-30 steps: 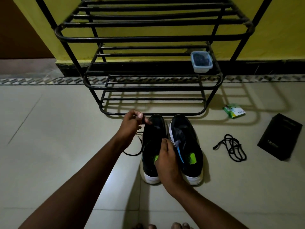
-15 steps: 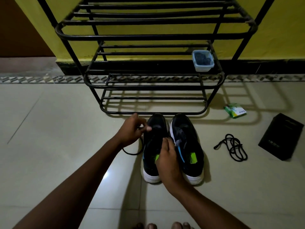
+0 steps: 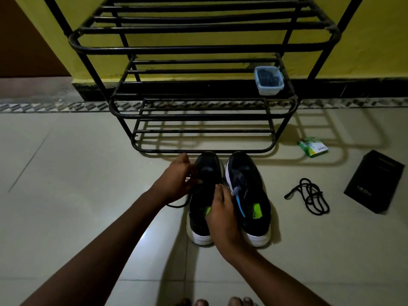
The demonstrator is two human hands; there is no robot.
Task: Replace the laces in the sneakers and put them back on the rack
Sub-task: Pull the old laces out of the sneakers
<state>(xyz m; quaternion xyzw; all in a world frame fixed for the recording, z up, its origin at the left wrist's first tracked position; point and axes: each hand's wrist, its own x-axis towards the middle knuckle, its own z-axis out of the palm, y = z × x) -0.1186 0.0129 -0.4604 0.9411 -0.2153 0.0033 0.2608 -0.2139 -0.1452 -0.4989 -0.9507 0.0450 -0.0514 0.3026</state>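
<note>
My left hand [image 3: 178, 180] pinches a lace [image 3: 176, 205] beside the left sneaker [image 3: 205, 173], fingers curled together on it. My right hand [image 3: 223, 215] grips that sneaker's collar, fingers bent over it. It stands on the floor [image 3: 66, 173] beside the right sneaker [image 3: 247, 191], toes just before the rack [image 3: 203, 49]. On the rack's middle shelf sits a clear tub [image 3: 268, 81] holding something dark I cannot make out. A second lace [image 3: 311, 197] lies loose near a black box [image 3: 375, 182].

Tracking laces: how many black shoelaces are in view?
2. A loose lace lies on the floor right of the right sneaker; a second lace trails beside the left sneaker, at the left hand. Others may be hidden.
</note>
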